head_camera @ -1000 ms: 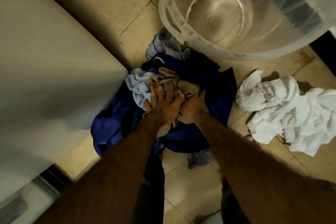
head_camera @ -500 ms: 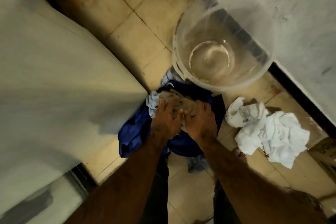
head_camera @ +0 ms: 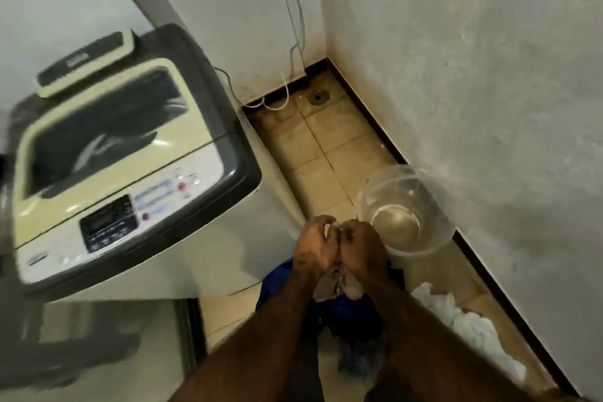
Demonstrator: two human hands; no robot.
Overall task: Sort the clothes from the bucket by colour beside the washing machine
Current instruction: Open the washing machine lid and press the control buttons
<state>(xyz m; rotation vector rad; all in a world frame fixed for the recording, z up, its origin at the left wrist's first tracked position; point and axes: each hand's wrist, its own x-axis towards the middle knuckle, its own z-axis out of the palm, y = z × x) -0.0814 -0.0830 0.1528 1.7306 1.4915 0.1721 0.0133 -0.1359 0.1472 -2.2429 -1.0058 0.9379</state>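
Here both hands' fingers [head_camera: 321,222] pinch a beige garment [head_camera: 329,285] hanging just below them.

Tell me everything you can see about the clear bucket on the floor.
The bucket is round and see-through, apparently thin plastic, with a paler ring showing at its base. It looks empty. It seems to stand upright on the tiled floor, close against the wall at its skirting, beyond the hands. The right hand overlaps its near rim in view; whether they touch cannot be told. A white pile lies nearer, a blue pile beside that.
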